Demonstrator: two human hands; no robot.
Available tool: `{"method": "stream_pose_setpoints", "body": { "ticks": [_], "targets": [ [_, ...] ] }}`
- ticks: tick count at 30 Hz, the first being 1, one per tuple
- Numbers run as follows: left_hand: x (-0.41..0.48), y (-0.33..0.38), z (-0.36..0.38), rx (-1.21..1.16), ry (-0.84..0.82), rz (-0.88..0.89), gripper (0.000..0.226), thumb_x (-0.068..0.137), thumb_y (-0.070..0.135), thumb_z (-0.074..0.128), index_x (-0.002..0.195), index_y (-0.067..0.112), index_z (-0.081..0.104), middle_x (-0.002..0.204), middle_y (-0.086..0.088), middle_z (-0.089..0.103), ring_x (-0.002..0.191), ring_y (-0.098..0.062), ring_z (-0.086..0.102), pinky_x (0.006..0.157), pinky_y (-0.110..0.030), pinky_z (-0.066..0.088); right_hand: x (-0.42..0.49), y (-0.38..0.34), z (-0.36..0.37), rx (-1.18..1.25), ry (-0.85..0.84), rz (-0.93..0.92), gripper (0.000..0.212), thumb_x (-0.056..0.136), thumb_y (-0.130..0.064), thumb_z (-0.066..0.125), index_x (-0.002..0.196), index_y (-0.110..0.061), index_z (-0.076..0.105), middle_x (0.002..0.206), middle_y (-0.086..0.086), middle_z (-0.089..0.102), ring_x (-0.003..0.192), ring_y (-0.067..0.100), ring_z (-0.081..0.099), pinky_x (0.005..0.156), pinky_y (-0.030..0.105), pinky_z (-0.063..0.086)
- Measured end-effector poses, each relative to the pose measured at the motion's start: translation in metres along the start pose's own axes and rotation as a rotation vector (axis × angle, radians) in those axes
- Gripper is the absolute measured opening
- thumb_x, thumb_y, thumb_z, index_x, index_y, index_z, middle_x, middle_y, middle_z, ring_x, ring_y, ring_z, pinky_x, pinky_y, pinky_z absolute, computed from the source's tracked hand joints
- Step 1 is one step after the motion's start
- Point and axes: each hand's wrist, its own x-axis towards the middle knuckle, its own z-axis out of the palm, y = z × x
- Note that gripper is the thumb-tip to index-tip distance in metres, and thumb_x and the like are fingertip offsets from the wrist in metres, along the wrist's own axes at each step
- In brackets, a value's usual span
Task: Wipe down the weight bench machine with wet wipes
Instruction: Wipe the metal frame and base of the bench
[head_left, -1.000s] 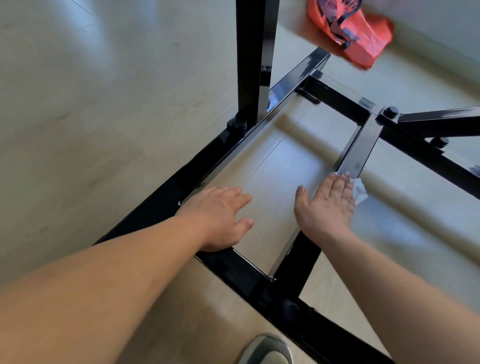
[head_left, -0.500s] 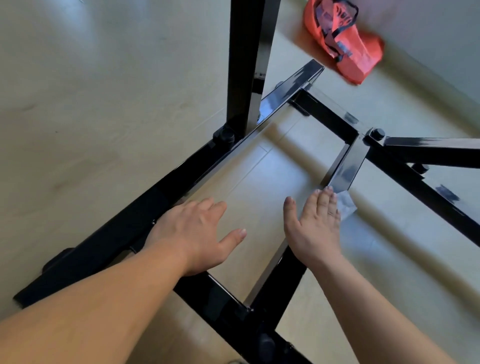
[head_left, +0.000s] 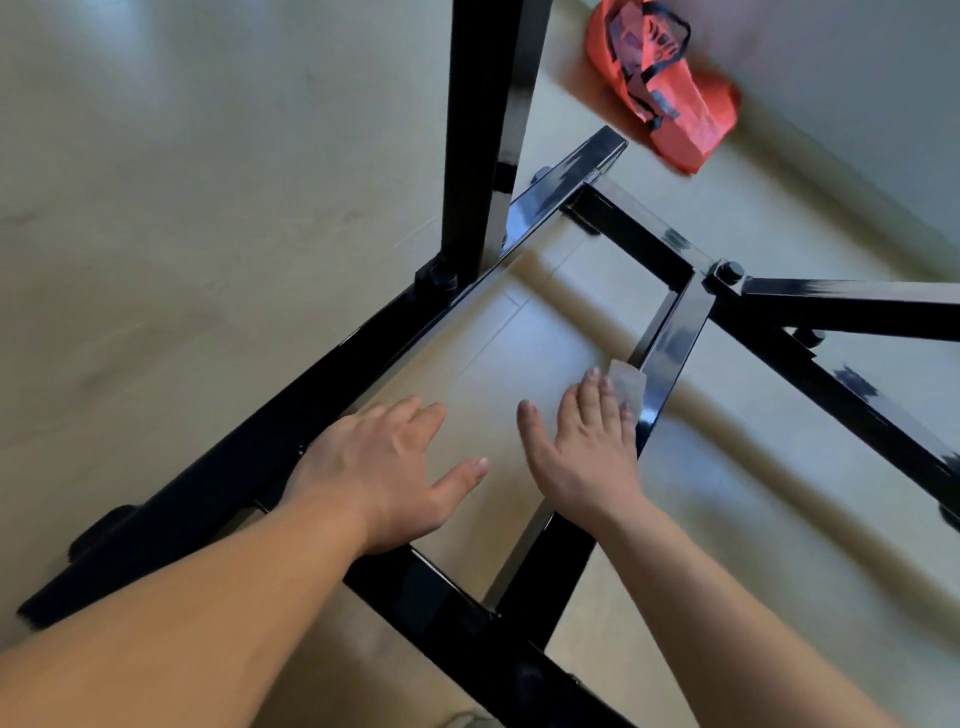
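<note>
Black steel base frame (head_left: 363, 358) of weight bench machine, on pale floor; upright post (head_left: 488, 130) rises from left rail.
Right hand (head_left: 587, 452): flat, fingers extended, pressing a wet wipe (head_left: 628, 384) onto the inner rail (head_left: 670, 348); the wipe is pinned under the fingertips, not clenched.
Left hand (head_left: 384, 467): open, empty, palm braced on left rail.
Orange bag (head_left: 665, 83): by the wall, well apart.
Step in hand: wiping inner rail, judged mid-stroke.
Next move calls for: sustained downward pressure along rail toward bolted joint (head_left: 727, 273).
</note>
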Motion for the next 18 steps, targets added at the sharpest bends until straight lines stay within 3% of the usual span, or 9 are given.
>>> {"method": "stream_pose_setpoints", "body": {
  "ticks": [6,9,11,14,18],
  "targets": [
    [-0.003,-0.001,0.002,-0.023,0.024,0.025,0.087,0.09,0.084,0.022,0.16,0.031,0.024,0.164,0.008,0.031,0.148,-0.015,0.034,0.118,-0.037,0.032,0.027,0.038,-0.021,0.014,0.009,0.144,0.085,0.106,-0.059,0.02,0.161,0.0,-0.008,0.17,0.018,-0.02,0.157,0.026,-0.023,0.127,0.04,-0.013],
    [-0.003,0.0,-0.001,-0.023,0.043,0.032,0.086,0.092,0.082,0.024,0.16,0.029,0.026,0.163,0.007,0.033,0.147,-0.016,0.036,0.117,-0.038,0.033,-0.026,0.001,-0.002,0.005,-0.025,0.037,0.09,0.101,-0.068,0.01,0.162,-0.003,-0.007,0.169,0.014,-0.022,0.155,0.024,-0.027,0.126,0.041,-0.017],
    [-0.002,0.0,0.0,-0.025,0.055,0.041,0.079,0.095,0.077,0.027,0.157,0.028,0.032,0.16,0.005,0.039,0.145,-0.018,0.039,0.116,-0.039,0.035,-0.072,-0.027,0.011,-0.029,-0.129,-0.129,0.093,0.096,-0.07,-0.002,0.164,-0.006,-0.002,0.171,0.011,-0.017,0.156,0.02,-0.025,0.124,0.042,-0.022],
    [-0.002,-0.001,0.002,-0.048,0.09,0.064,0.06,0.101,0.06,0.033,0.149,0.025,0.044,0.151,0.003,0.05,0.138,-0.02,0.047,0.11,-0.041,0.04,-0.11,-0.034,0.018,-0.047,-0.245,-0.326,0.075,0.104,-0.054,0.001,0.164,-0.013,0.023,0.173,0.006,0.01,0.16,0.016,-0.006,0.122,0.038,-0.024],
    [-0.002,-0.006,0.004,-0.065,0.09,0.062,0.054,0.102,0.053,0.037,0.149,0.026,0.045,0.15,0.005,0.051,0.136,-0.019,0.049,0.109,-0.041,0.042,-0.063,0.0,0.003,-0.197,-0.056,-0.287,0.06,0.105,-0.04,0.016,0.135,-0.017,0.063,0.151,0.0,0.053,0.153,0.018,0.024,0.128,0.036,-0.009]
  ]
}}
